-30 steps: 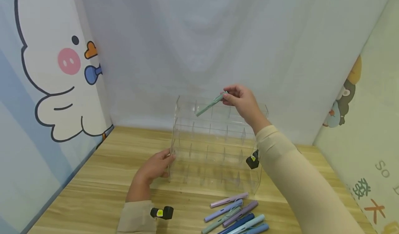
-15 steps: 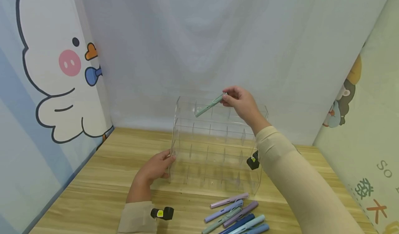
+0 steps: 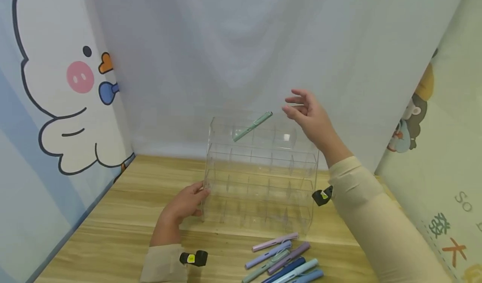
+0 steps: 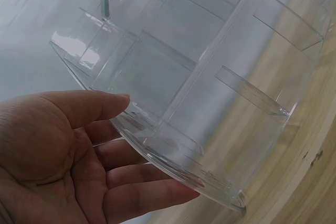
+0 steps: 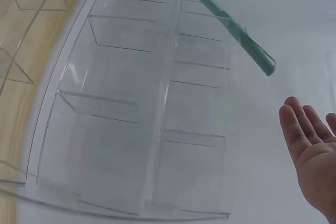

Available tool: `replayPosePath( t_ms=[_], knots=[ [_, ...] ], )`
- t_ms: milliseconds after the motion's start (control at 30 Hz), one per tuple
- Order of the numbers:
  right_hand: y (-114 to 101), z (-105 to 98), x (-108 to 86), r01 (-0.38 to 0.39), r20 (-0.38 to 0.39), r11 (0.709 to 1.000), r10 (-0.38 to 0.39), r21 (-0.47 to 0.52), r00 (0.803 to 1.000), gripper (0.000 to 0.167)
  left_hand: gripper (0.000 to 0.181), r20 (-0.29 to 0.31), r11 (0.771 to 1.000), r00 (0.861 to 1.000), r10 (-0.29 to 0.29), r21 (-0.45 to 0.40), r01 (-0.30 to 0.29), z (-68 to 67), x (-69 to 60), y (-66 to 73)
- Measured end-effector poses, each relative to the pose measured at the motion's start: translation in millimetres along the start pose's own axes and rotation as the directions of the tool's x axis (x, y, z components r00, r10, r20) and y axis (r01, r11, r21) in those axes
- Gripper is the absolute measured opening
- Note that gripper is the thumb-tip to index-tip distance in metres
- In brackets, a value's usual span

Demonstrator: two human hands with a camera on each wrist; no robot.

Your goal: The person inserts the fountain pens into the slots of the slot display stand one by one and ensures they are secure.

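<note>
A clear acrylic rack (image 3: 260,185) with tiers of small compartments stands on the table. My left hand (image 3: 185,201) grips its left side panel, thumb on one face and fingers behind, as the left wrist view shows. One green pen (image 3: 253,126) leans at a slant in the top tier, toward the left. To the right of that pen and apart from it, my right hand (image 3: 309,117) is raised with loosely spread fingers and holds nothing. In the right wrist view the pen (image 5: 231,27) tilts across a divider, clear of the fingertips.
Several pens (image 3: 282,262) in pink, purple, green and blue shades lie bunched on the wooden table (image 3: 124,216) in front of the rack. A pale curtain (image 3: 241,44) hangs behind. Printed panels (image 3: 67,128) stand at both sides.
My right hand has let go of the green pen and drawn back up and to the right. The pen stays in the top tier. My left hand keeps its hold on the rack.
</note>
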State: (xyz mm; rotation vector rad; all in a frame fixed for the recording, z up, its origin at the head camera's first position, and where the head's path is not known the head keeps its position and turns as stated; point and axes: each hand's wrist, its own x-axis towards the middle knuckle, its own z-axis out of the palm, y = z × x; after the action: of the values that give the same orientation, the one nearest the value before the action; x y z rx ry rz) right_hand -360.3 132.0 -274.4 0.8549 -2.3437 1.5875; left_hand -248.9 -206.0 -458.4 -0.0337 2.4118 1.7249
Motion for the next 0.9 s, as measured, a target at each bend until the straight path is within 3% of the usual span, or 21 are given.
replayPosePath(
  t_ms=[200,400,500,667,800,900],
  knots=[
    [-1,-20,-50.1,0.078,-0.020,0.997,-0.077,0.016,0.997,0.055,0.056,0.007,1.000,1.000,-0.004,0.009,0.004,-3.5,1.2,-0.5],
    [13,-21,-111.3,0.095,0.070,0.995,-0.093,-0.037,0.993,0.049,0.054,-0.005,1.000,1.000,-0.006,0.018,0.006,-3.9,2.2,-1.0],
    [24,-19,-140.2,0.059,0.122,0.996,-0.050,-0.073,0.991,0.046,0.054,0.000,1.000,1.000,-0.013,0.020,0.013,-1.6,1.1,-2.1],
    [42,-15,-182.1,-0.089,0.192,0.995,0.097,-0.053,0.977,0.040,0.054,0.009,1.000,1.000,-0.021,0.019,0.021,-0.4,0.1,-2.1],
    [53,-11,-210.0,-0.163,0.260,0.978,0.192,-0.129,0.946,0.038,0.055,0.018,1.000,1.000,-0.013,0.022,0.013,-0.5,0.6,-0.4],
    [61,-7,-226.4,-0.198,0.331,0.958,0.259,-0.206,0.907,0.039,0.055,0.023,1.000,1.000,-0.013,0.023,0.013,-0.4,0.8,-0.1]
  ],
)
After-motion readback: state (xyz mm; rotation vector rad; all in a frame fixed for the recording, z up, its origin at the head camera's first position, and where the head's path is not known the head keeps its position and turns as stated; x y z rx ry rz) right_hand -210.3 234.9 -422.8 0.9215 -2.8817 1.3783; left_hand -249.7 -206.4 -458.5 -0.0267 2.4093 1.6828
